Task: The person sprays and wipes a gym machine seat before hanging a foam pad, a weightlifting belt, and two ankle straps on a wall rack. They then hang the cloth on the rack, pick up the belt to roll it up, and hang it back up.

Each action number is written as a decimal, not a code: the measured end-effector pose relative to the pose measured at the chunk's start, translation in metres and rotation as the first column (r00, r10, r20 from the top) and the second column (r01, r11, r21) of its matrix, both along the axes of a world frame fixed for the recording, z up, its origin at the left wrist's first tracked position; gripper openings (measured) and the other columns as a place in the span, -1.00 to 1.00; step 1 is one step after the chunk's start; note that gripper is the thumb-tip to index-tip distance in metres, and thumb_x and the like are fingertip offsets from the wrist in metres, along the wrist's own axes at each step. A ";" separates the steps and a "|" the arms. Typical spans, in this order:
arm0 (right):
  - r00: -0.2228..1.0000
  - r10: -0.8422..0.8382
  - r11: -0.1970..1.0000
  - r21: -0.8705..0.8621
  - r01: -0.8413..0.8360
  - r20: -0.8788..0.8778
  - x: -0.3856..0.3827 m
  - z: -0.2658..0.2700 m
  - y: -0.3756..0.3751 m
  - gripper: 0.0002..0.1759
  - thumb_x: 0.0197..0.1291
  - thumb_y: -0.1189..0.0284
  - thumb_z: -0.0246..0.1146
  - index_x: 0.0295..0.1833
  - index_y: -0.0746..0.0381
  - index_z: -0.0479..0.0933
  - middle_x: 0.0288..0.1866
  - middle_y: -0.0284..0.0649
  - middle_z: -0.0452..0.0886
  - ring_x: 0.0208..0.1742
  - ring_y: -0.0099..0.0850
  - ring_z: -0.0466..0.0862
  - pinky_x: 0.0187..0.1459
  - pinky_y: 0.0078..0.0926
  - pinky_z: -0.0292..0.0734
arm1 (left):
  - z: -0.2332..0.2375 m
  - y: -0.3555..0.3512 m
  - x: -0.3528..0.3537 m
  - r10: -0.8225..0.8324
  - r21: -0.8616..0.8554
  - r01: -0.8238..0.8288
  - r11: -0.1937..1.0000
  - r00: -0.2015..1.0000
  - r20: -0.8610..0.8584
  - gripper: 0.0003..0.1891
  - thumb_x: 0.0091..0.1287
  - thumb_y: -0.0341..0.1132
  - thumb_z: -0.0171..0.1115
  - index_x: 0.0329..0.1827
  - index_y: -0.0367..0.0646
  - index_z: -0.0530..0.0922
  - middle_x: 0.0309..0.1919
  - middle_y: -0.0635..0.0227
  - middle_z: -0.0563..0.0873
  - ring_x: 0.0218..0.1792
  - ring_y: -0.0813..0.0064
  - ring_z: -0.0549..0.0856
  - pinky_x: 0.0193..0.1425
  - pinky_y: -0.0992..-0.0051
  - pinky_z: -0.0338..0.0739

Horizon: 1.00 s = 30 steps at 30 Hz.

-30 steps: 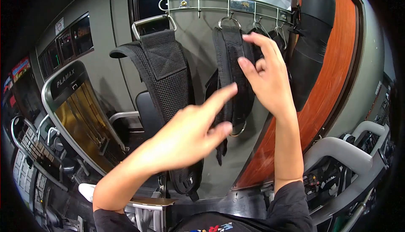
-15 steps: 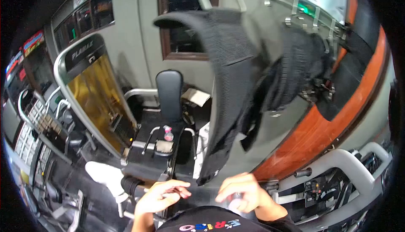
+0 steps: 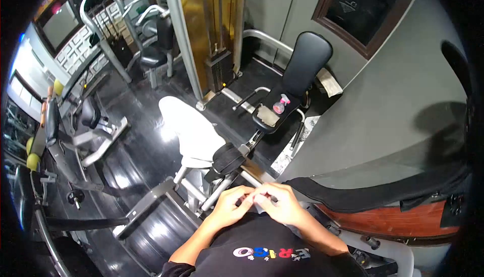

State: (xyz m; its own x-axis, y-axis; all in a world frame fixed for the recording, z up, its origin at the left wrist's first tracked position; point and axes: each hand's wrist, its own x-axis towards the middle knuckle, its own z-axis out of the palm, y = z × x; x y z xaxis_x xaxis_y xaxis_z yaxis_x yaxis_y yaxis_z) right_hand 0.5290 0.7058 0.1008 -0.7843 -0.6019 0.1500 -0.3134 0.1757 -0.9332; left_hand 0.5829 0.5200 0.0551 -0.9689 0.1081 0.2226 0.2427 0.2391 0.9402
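Observation:
My left hand and my right hand meet in front of my chest. Thumbs and fingertips are drawn together on both. Something small and pale shows between them, too hidden to name. Just below lies the black shirt with coloured letters. A long black padded belt hangs on the right, its near end close to my right hand but with no visible grip on it. Ahead of my left hand, a black strap wraps the end of a white-covered bench pad.
A black machine seat holds a spray bottle and a folded cloth. The weight-stack machine stands left of it. A grey wall and a metal rack are on the right; more gym machines fill the left.
My hands were apart with fingers loosely spread; now they have come together. The view has swung left and down, so the hanging belts and wall hooks have shifted rightward or out of sight.

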 end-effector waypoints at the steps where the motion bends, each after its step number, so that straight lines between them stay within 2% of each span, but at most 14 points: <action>1: 1.000 -0.027 1.000 0.016 0.027 -0.010 -0.008 -0.004 -0.012 -0.88 0.36 0.42 0.30 -0.09 0.21 0.68 -0.35 -0.27 0.63 -0.43 -0.50 0.58 -0.36 -0.50 0.49 | -0.011 -0.009 0.001 0.046 0.046 -0.047 0.998 0.999 0.020 -0.80 0.45 -0.35 0.24 0.00 -0.29 0.66 -0.23 0.24 0.76 -0.29 0.46 0.76 -0.18 0.47 0.62; 3: 0.996 -0.057 0.992 0.109 0.064 -0.066 -0.029 -0.010 -0.035 -0.86 0.37 0.41 0.29 -0.09 0.24 0.66 -0.32 -0.26 0.63 -0.40 -0.49 0.63 -0.35 -0.50 0.51 | -0.029 -0.023 0.000 0.164 0.211 -0.188 0.959 0.978 0.128 -0.83 0.44 -0.40 0.24 -0.02 -0.29 0.67 -0.19 0.21 0.73 -0.24 0.45 0.76 -0.14 0.47 0.62; 4: 0.999 -0.053 0.981 0.185 0.052 -0.001 -0.039 -0.014 -0.046 -0.81 0.33 0.39 0.31 -0.02 0.23 0.64 -0.17 -0.21 0.65 -0.19 -0.34 0.68 -0.19 -0.40 0.57 | -0.037 -0.033 -0.005 0.219 0.203 -0.245 0.948 0.965 0.143 -0.82 0.43 -0.43 0.23 0.02 -0.30 0.65 -0.13 0.21 0.70 -0.15 0.45 0.74 -0.11 0.48 0.61; 6: 0.941 0.029 0.958 0.277 0.070 -0.338 -0.064 -0.041 -0.062 -0.63 0.27 0.36 0.34 0.18 0.17 0.57 0.11 -0.14 0.60 0.11 -0.17 0.61 0.08 -0.23 0.54 | -0.047 -0.050 -0.018 0.384 0.090 -0.392 0.916 0.919 0.093 -0.79 0.42 -0.44 0.24 0.06 -0.29 0.63 -0.10 0.21 0.67 -0.09 0.45 0.70 -0.06 0.48 0.60; 8: 0.939 0.003 0.932 0.341 0.122 -0.344 -0.074 -0.057 -0.077 -0.45 0.23 0.34 0.36 0.34 0.11 0.47 0.34 -0.12 0.49 0.27 -0.04 0.50 0.25 -0.10 0.43 | -0.079 -0.063 -0.026 0.472 0.002 -0.475 0.880 0.876 0.096 -0.71 0.37 -0.45 0.28 0.14 -0.26 0.60 -0.03 0.21 0.65 -0.10 0.42 0.66 0.01 0.44 0.58; 10: 0.941 0.018 0.897 0.421 0.134 -0.337 -0.078 -0.066 -0.084 -0.36 0.23 0.33 0.36 0.43 0.10 0.41 0.43 -0.13 0.43 0.27 -0.05 0.49 0.26 -0.09 0.43 | -0.092 -0.060 -0.033 0.525 0.041 -0.536 0.843 0.837 0.151 -0.66 0.34 -0.43 0.33 0.17 -0.24 0.58 0.01 0.23 0.62 -0.11 0.46 0.64 -0.04 0.48 0.57; 14: 0.958 0.029 0.904 0.417 0.096 -0.285 -0.079 -0.073 -0.085 -0.33 0.21 0.34 0.36 0.45 0.08 0.40 0.42 -0.17 0.45 0.23 -0.08 0.49 0.28 -0.13 0.42 | -0.110 -0.064 -0.036 0.467 0.082 -0.502 0.861 0.844 0.262 -0.61 0.30 -0.41 0.40 0.18 -0.24 0.57 0.02 0.26 0.60 -0.20 0.53 0.62 -0.12 0.54 0.55; 16: 0.966 0.026 0.906 0.415 0.086 -0.259 -0.079 -0.074 -0.082 -0.33 0.20 0.35 0.36 0.45 0.07 0.41 0.42 -0.18 0.46 0.22 -0.08 0.49 0.29 -0.14 0.42 | -0.113 -0.072 -0.041 0.458 0.021 -0.483 0.875 0.842 0.286 -0.60 0.26 -0.42 0.44 0.15 -0.25 0.59 0.00 0.27 0.59 -0.29 0.60 0.59 -0.22 0.59 0.52; 17: 0.961 0.043 0.914 0.400 0.072 -0.271 -0.079 -0.076 -0.081 -0.34 0.18 0.36 0.36 0.43 0.09 0.43 0.41 -0.18 0.47 0.20 -0.09 0.49 0.30 -0.19 0.42 | -0.120 -0.076 -0.044 0.455 0.051 -0.483 0.874 0.851 0.263 -0.69 0.25 -0.38 0.48 0.01 -0.25 0.61 -0.17 0.34 0.62 -0.39 0.68 0.54 -0.29 0.61 0.48; 18: 0.956 0.058 0.921 0.384 0.060 -0.288 -0.080 -0.077 -0.080 -0.34 0.16 0.37 0.36 0.42 0.10 0.45 0.40 -0.18 0.48 0.19 -0.10 0.49 0.31 -0.23 0.43 | -0.119 -0.082 -0.044 0.444 0.052 -0.472 0.880 0.858 0.257 -0.69 0.25 -0.38 0.48 0.01 -0.25 0.61 -0.17 0.34 0.62 -0.39 0.68 0.54 -0.29 0.61 0.48; 21: 0.949 0.044 0.929 0.363 0.077 -0.313 -0.077 -0.076 -0.076 -0.41 0.15 0.43 0.33 0.35 0.09 0.52 0.39 -0.20 0.49 0.22 -0.12 0.48 0.31 -0.22 0.44 | -0.100 -0.091 -0.044 0.255 -0.027 -0.268 0.963 0.872 0.419 -0.72 0.25 -0.31 0.51 -0.27 -0.19 0.51 -0.52 0.57 0.53 -0.47 0.77 0.44 -0.39 0.63 0.38; 22: 0.947 0.040 0.929 0.360 0.081 -0.318 -0.075 -0.077 -0.074 -0.42 0.15 0.45 0.31 0.35 0.09 0.52 0.39 -0.19 0.48 0.23 -0.12 0.48 0.31 -0.22 0.44 | -0.101 -0.090 -0.041 0.205 0.006 -0.229 0.973 0.884 0.421 -0.73 0.27 -0.33 0.51 -0.25 -0.20 0.51 -0.50 0.57 0.54 -0.47 0.77 0.43 -0.40 0.65 0.37; 27: 0.976 -0.070 0.967 0.225 0.116 -0.205 -0.058 -0.089 -0.054 -0.41 0.15 0.54 0.22 0.36 0.11 0.51 0.42 -0.14 0.45 0.37 -0.06 0.43 0.40 -0.16 0.36 | -0.075 -0.066 -0.024 0.180 0.127 -0.213 0.969 0.956 0.231 -0.79 0.34 -0.42 0.43 -0.15 -0.23 0.51 -0.50 0.55 0.54 -0.46 0.78 0.41 -0.41 0.65 0.35; 30: 0.963 -0.127 0.981 0.116 0.158 -0.239 -0.045 -0.088 -0.036 -0.25 0.01 0.60 0.17 0.43 0.03 0.46 0.54 -0.13 0.34 0.38 -0.05 0.43 0.40 -0.11 0.34 | -0.032 -0.052 -0.018 0.137 -0.137 -0.127 0.982 0.988 0.068 -0.84 0.33 -0.39 0.43 -0.20 -0.25 0.61 -0.48 0.32 0.67 -0.49 0.56 0.63 -0.38 0.50 0.52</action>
State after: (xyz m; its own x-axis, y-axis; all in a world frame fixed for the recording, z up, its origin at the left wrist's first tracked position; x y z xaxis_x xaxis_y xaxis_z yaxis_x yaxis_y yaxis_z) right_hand 0.4843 0.6697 0.0125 -0.8175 -0.5128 0.2621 -0.4784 0.3515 -0.8048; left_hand 0.5650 0.4685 0.0231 -0.9903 0.0015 0.1391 0.1288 0.3878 0.9127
